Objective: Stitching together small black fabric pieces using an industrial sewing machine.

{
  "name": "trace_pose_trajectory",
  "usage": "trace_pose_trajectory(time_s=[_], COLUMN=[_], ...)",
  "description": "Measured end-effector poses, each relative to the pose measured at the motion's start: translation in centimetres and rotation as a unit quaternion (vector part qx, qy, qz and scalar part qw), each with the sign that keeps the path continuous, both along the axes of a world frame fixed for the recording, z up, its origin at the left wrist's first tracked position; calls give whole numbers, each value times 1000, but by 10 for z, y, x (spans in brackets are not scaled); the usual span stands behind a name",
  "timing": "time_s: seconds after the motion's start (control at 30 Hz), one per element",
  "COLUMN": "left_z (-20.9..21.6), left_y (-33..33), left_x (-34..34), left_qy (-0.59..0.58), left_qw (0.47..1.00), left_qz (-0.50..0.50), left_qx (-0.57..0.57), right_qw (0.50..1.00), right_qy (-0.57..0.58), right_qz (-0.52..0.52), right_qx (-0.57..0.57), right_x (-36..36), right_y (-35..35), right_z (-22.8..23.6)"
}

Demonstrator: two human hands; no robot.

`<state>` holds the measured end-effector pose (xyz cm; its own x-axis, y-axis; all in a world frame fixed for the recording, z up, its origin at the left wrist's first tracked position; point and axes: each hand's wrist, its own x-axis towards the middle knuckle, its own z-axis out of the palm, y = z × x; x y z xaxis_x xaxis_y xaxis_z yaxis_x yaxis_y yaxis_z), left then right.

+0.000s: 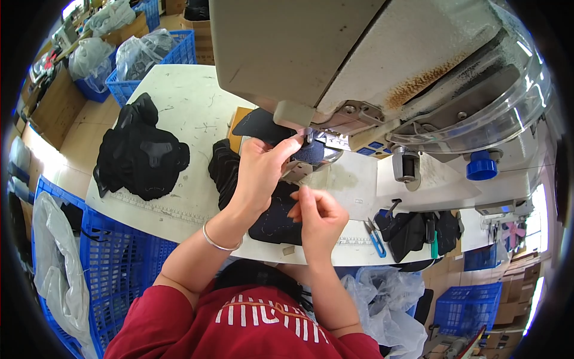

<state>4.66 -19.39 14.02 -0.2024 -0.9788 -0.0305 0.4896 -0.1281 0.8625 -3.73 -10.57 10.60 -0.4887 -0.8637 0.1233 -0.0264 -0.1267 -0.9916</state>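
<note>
My left hand (262, 170), a bracelet on its wrist, reaches up to the needle area of a sewing machine (308, 140). Its thumb and forefinger come together beside the needle; what is between them is too small to tell. A black fabric piece (263, 127) lies just beyond that hand, and gathered black fabric (222, 170) hangs to its left. Closer to me, my right hand (320, 221) is closed in a pinch, its contents not visible. Between the hands and the table edge lies a dark fabric panel (272, 224) with pale markings.
Black fabric pieces (143, 152) are heaped on the left of the white table (185, 90). Blue-handled snips (376, 239) and more black pieces (409, 236) lie at the right. Blue crates (119, 257) stand at my left, and a clear plastic bag (388, 305) at my right.
</note>
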Motion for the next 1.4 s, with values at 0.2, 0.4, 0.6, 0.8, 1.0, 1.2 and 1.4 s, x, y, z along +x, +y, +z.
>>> trace_pose_trajectory(time_s=[0.2,0.4,0.6,0.8,1.0,1.2,1.4], left_z=[-12,-10,-17,-9,-6,-18,12], left_y=[-7,-8,-12,0,3,-42,-76], left_x=[3,3,3,1,-3,39,38], left_qy=[-34,-40,-19,-58,-44,34,-293], left_qw=[999,999,1000,998,998,992,927], left_qz=[-11,-21,-14,12,34,114,-116], left_qx=[-17,-19,-15,-3,9,-35,-205], right_qw=[999,998,997,995,995,997,927], right_qy=[3,-1,-16,-15,-3,56,346], right_qz=[24,41,54,62,66,37,-7], right_qx=[31,56,54,81,71,45,-142], right_x=[4,8,10,8,9,-6,-17], right_y=[26,38,41,43,41,33,5], right_z=[-24,-37,-42,-43,-41,-25,5])
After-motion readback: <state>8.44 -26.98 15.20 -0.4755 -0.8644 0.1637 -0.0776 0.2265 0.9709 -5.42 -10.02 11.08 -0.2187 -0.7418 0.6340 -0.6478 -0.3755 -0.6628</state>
